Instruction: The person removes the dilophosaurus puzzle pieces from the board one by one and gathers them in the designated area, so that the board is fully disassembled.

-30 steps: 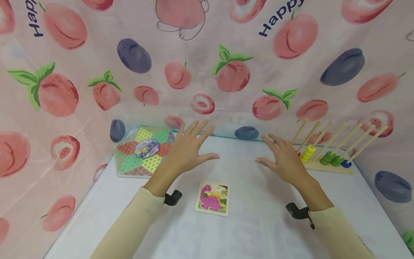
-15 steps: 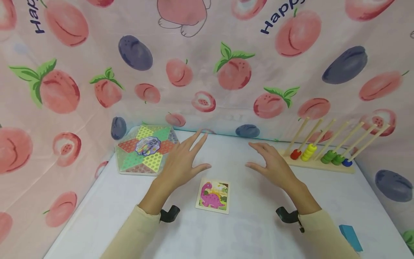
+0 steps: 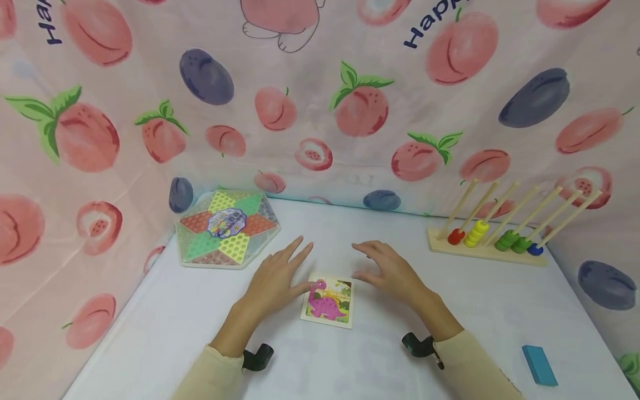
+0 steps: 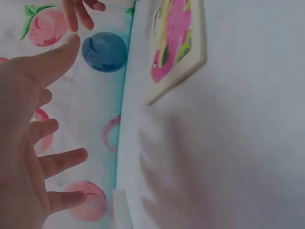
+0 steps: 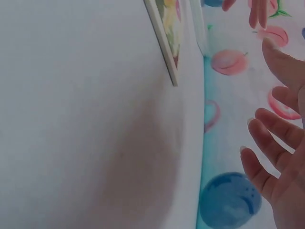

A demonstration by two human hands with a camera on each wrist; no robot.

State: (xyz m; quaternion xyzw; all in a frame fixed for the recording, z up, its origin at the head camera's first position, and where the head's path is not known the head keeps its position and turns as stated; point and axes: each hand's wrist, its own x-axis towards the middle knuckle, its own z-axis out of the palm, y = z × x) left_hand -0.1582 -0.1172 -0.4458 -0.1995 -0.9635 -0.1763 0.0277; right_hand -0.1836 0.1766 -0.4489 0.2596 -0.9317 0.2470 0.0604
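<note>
A small square dinosaur puzzle [image 3: 327, 303] in a pale wooden frame lies on the white table, showing a pink long-necked dinosaur. My left hand [image 3: 275, 283] hovers at its left side with fingers spread, the thumb overlapping the puzzle's upper left corner in the head view. To the upper right of the puzzle hangs my right hand [image 3: 392, 272], fingers relaxed and slightly bent, holding nothing. In the left wrist view the puzzle [image 4: 176, 40] stands apart from the left thumb. The right wrist view shows the puzzle's edge [image 5: 167, 47] away from the right fingers [image 5: 267, 138].
A hexagonal Chinese checkers board [image 3: 227, 229] lies at the back left. At the back right stands a wooden counting rack [image 3: 487, 253] with upright rods and coloured beads. A blue block [image 3: 539, 365] rests near the front right. A fruit-print cloth [image 3: 310, 100] hangs behind the table.
Both hands have come down and closer to the puzzle, the right one moving leftward. The blue block at the front right has come into view from behind the right sleeve. The puzzle stays put.
</note>
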